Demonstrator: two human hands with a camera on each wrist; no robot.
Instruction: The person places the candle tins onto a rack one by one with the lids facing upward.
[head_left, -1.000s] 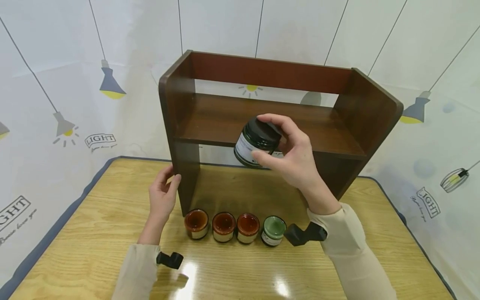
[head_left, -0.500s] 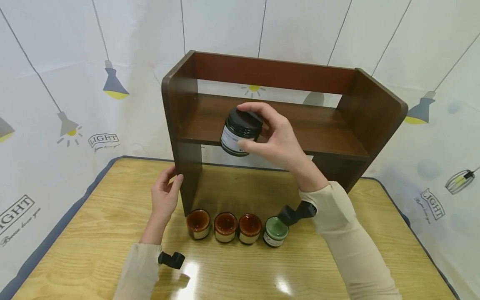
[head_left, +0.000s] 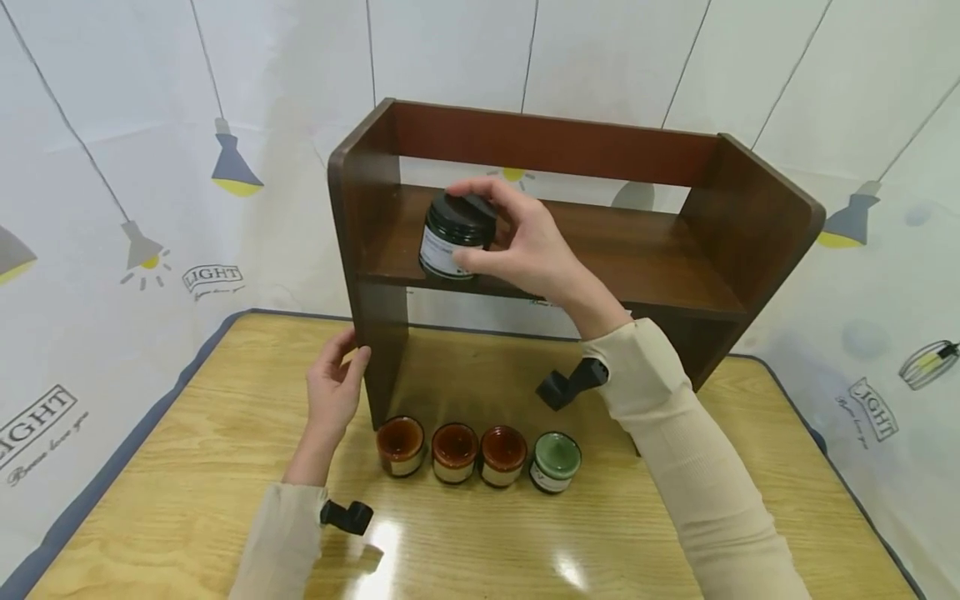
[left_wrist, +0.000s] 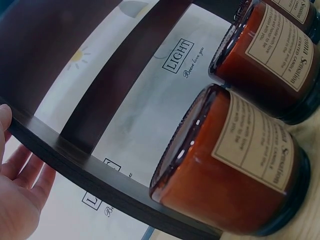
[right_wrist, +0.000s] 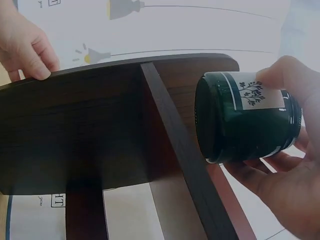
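Observation:
My right hand point(head_left: 525, 246) holds a dark green glass candle jar point(head_left: 442, 250) with a black lid and white label. Its thumb lies on the label and its fingers on the far side. The jar is at the front left of the upper board of a dark brown wooden shelf point(head_left: 607, 258); I cannot tell whether it touches the board. In the right wrist view the green jar point(right_wrist: 250, 117) appears sideways beside that board point(right_wrist: 185, 155). My left hand point(head_left: 333, 392) holds the front edge of the shelf's left side panel point(head_left: 378, 350), thumb at the edge, fingers outside.
On the table point(head_left: 187, 467), a row of open candle jars stands before the shelf: an amber one point(head_left: 400, 446), two more amber ones point(head_left: 453, 452) point(head_left: 503, 456) and a green one point(head_left: 555, 461). A lamp-patterned backdrop point(head_left: 285, 167) surrounds the table.
My right hand has carried the dark green jar left and upward, from in front of the shelf's middle to the left part of the upper board. My left hand has stayed at the side panel.

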